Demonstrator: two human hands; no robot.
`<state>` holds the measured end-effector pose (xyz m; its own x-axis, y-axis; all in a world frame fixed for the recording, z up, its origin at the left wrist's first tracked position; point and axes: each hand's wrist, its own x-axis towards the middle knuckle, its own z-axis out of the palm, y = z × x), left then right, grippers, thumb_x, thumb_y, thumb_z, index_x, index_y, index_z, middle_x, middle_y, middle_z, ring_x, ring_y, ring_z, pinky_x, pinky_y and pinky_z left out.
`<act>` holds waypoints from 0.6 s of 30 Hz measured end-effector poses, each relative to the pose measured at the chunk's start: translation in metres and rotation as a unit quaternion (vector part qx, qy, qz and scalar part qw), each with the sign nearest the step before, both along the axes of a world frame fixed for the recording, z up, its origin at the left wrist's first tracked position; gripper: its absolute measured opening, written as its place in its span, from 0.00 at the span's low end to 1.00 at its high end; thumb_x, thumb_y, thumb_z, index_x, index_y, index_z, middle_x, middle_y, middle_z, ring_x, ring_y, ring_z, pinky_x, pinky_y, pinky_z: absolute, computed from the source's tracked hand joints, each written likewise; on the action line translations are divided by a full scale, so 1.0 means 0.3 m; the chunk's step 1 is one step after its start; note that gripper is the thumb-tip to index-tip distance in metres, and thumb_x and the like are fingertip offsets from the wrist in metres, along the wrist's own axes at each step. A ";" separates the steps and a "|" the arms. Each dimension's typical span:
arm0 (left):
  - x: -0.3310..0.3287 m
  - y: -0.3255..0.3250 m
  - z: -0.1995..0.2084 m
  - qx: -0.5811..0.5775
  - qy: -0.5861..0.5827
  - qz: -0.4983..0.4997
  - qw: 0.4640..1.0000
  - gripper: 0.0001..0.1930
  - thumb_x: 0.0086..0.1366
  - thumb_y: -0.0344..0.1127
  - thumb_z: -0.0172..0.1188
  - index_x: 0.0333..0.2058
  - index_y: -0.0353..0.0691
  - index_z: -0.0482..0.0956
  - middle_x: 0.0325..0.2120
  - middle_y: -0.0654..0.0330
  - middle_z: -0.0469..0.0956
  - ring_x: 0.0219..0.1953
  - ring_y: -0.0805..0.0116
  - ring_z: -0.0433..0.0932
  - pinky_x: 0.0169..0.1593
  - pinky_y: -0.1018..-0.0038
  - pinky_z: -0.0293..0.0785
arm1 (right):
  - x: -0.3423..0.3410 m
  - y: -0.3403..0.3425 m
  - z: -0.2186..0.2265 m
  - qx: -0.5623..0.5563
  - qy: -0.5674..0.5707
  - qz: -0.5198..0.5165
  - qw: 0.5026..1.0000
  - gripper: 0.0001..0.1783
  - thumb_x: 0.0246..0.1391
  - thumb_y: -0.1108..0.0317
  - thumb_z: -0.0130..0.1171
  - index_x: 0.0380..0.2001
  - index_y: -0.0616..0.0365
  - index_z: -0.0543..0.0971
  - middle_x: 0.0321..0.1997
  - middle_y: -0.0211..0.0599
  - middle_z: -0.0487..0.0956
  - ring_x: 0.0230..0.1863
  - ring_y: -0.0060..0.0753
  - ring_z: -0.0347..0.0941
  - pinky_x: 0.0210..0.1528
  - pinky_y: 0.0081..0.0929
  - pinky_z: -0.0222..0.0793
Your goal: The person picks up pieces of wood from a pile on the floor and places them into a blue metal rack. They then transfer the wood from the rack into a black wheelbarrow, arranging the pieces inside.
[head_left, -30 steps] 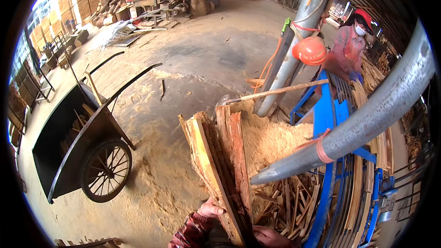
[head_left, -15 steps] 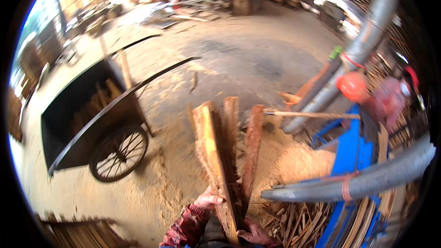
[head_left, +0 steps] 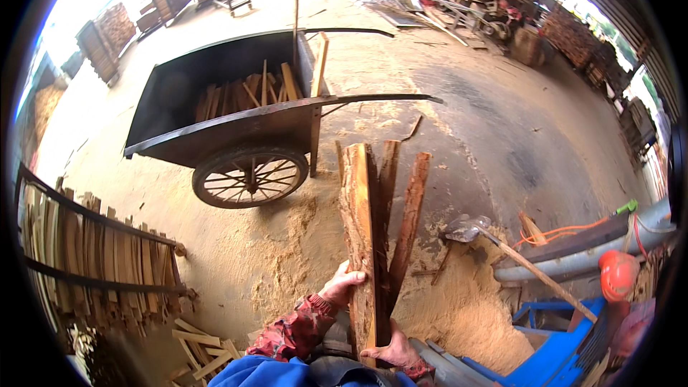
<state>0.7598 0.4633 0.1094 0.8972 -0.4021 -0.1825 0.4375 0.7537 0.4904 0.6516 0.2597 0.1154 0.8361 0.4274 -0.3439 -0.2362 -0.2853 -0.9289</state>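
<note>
I hold a bundle of rough bark-edged wood slabs (head_left: 360, 208) in front of my body, their far ends fanned apart and pointing away from me. My left hand (head_left: 344, 285) is wrapped round the left side of the bundle, thumb across a slab face. Lower down, my right hand (head_left: 393, 347) grips the near end from the right; its fingers are partly hidden behind the wood. Beyond the slabs, to the left, stands a dark handcart (head_left: 236, 127) with a spoked wheel (head_left: 251, 178). Cut wood pieces (head_left: 240, 97) lie inside it.
A curved rack of upright wood strips (head_left: 107, 251) stands at left, with loose offcuts (head_left: 208, 350) nearby. To the right are a sawdust pile (head_left: 480, 322), a shovel (head_left: 534, 269), a blue machine frame (head_left: 552, 358), a grey pipe (head_left: 573, 261) and an orange helmet-like thing (head_left: 618, 276).
My view has swung right to left, so the handcart now sits nearer the middle and the pipe and blue frame lie at the lower right. Both hands still hold the slabs.
</note>
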 end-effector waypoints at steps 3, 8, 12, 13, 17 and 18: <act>0.008 0.058 -0.033 0.020 0.043 0.085 0.995 0.26 0.58 0.41 0.63 0.50 0.33 0.68 0.38 0.51 0.79 0.39 0.57 0.81 0.46 0.62 0.79 | 0.101 0.027 -0.029 0.009 0.004 0.044 0.999 0.57 0.30 0.47 0.79 0.58 0.68 0.62 0.53 0.52 0.73 0.57 0.42 0.69 0.59 0.35 0.64; 0.053 0.225 -0.076 0.099 0.099 0.173 0.975 0.26 0.62 0.48 0.59 0.51 0.34 0.70 0.40 0.52 0.79 0.41 0.60 0.80 0.48 0.62 0.76 | 0.302 0.161 -0.023 0.021 0.093 0.133 0.987 0.58 0.34 0.49 0.76 0.61 0.73 0.58 0.59 0.59 0.68 0.62 0.45 0.65 0.63 0.33 0.59; 0.173 0.374 -0.057 0.108 0.127 0.231 0.959 0.24 0.64 0.46 0.59 0.51 0.35 0.69 0.41 0.53 0.78 0.42 0.59 0.80 0.48 0.61 0.77 | 0.481 0.311 -0.036 -0.006 0.084 0.162 0.983 0.58 0.34 0.48 0.75 0.61 0.74 0.58 0.60 0.61 0.67 0.63 0.47 0.64 0.64 0.33 0.58; 0.214 0.416 -0.049 0.111 0.113 0.230 0.960 0.24 0.63 0.45 0.60 0.52 0.35 0.69 0.42 0.53 0.78 0.42 0.59 0.79 0.48 0.61 0.77 | 0.541 0.359 -0.022 -0.021 0.082 0.172 0.981 0.58 0.34 0.48 0.75 0.61 0.74 0.58 0.59 0.60 0.68 0.62 0.47 0.64 0.64 0.33 0.58; 0.442 0.631 -0.039 0.131 0.076 0.238 0.959 0.24 0.62 0.42 0.62 0.52 0.36 0.67 0.41 0.54 0.78 0.42 0.60 0.79 0.47 0.60 0.78 | 0.791 0.578 0.028 -0.051 0.080 0.192 0.977 0.56 0.34 0.50 0.75 0.60 0.72 0.60 0.58 0.58 0.70 0.60 0.46 0.66 0.62 0.33 0.60; 0.509 0.684 -0.046 0.138 0.070 0.240 0.959 0.25 0.62 0.41 0.62 0.52 0.36 0.67 0.41 0.54 0.78 0.41 0.60 0.79 0.47 0.61 0.78 | 0.855 0.641 0.028 -0.053 0.079 0.189 0.977 0.55 0.34 0.50 0.75 0.59 0.71 0.61 0.57 0.58 0.70 0.60 0.45 0.67 0.62 0.33 0.61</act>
